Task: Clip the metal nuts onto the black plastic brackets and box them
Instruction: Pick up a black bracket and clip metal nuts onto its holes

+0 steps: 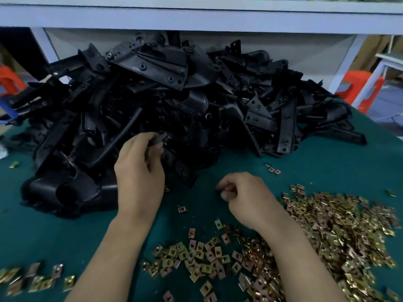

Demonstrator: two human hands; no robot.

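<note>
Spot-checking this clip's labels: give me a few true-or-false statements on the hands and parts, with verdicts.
1. The left hand grips a black bracket at the bracket pile. True.
2. The metal nuts sit in a box. False: they lie loose on the green table cover.
3. The right hand lies flat. False: its fingers are curled.
4. Most metal nuts lie on the right-hand side. True.
</note>
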